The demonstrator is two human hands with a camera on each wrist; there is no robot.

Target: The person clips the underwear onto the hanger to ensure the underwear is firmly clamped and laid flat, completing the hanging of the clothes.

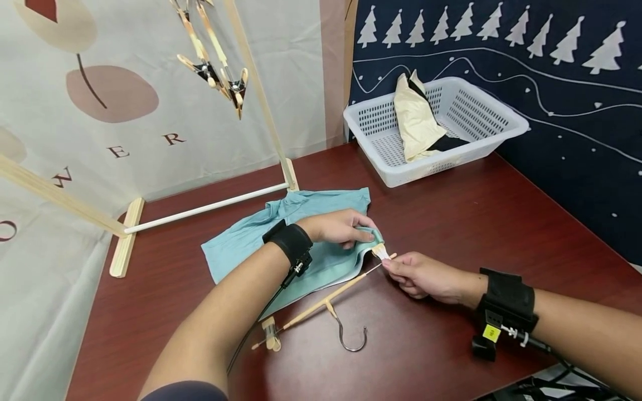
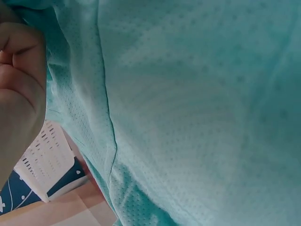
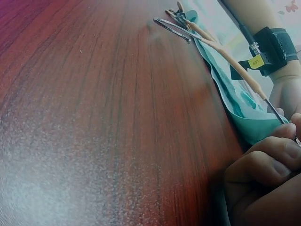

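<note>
Left hand (image 1: 337, 228) pinches teal garment (image 1: 251, 236); right hand (image 1: 418, 274) pinches hanger clip (image 1: 381, 252).

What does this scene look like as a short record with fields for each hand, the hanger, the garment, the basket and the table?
left hand: left hand pinches the edge of the teal garment
right hand: right hand pinches the clip at the end of the wooden hanger
hanger: lies flat, metal hook toward the person
garment: spread on the table, partly over the hanger
basket: white basket holds cream and black fabric
table: dark red wood table
</note>
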